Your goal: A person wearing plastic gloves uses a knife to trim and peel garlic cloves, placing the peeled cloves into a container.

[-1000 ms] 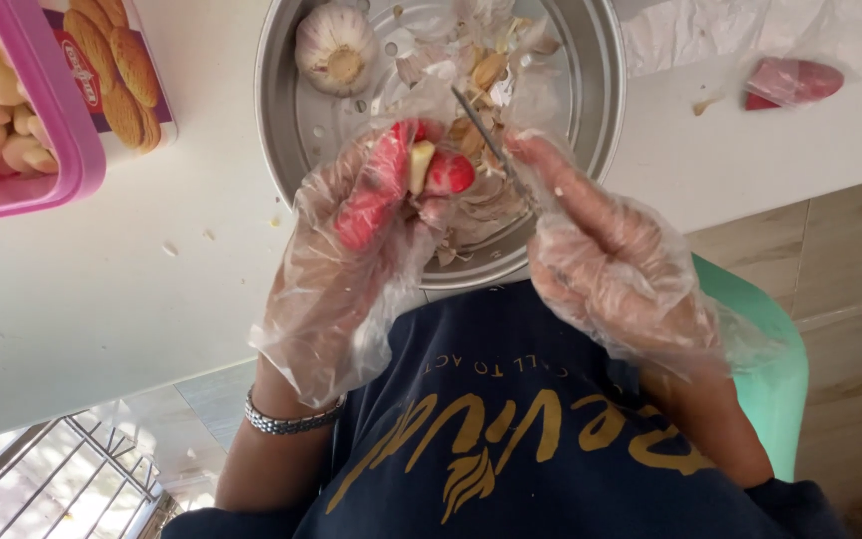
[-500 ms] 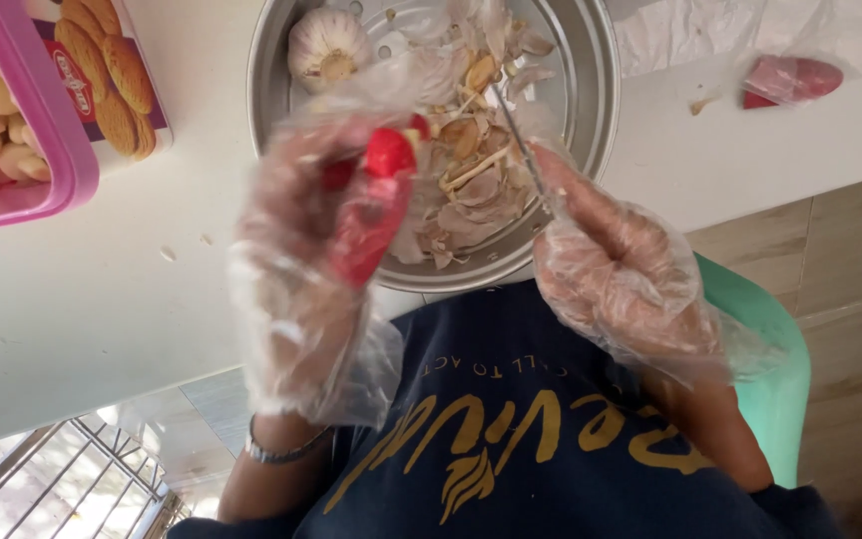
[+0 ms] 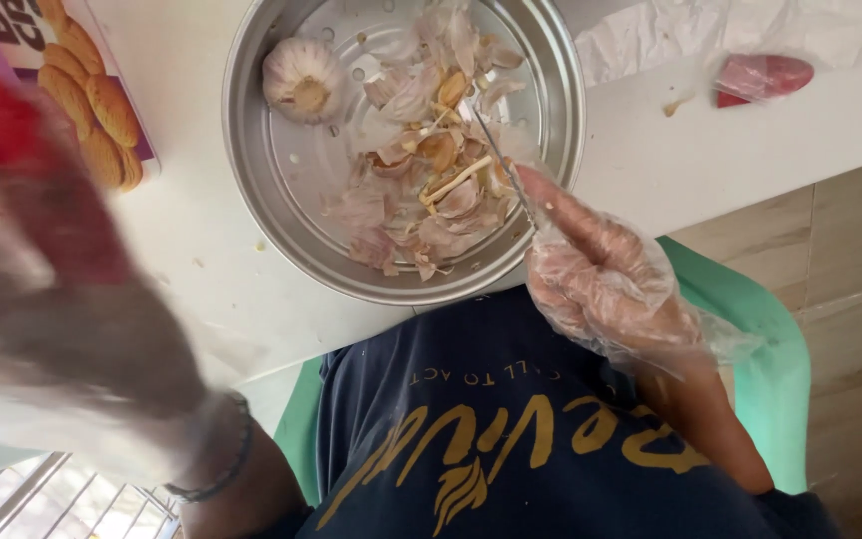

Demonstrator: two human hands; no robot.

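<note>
The white countertop (image 3: 202, 269) carries a round perforated steel bowl (image 3: 271, 215) at twelve o'clock, heaped with papery garlic skins (image 3: 421, 205); one whole garlic bulb (image 3: 303, 80) sits inside at ten o'clock. The left hand (image 3: 62, 289), in a clear plastic glove, swings up at nine o'clock, too blurred to tell its grip, perhaps something red. The gloved right hand (image 3: 606, 284), at three o'clock, pinches a thin knife (image 3: 499, 160) over the skins.

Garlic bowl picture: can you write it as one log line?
left hand: raised, blurred, gloved | right hand: gloved, holds knife | metal bowl: garlic bulb, peels
</note>
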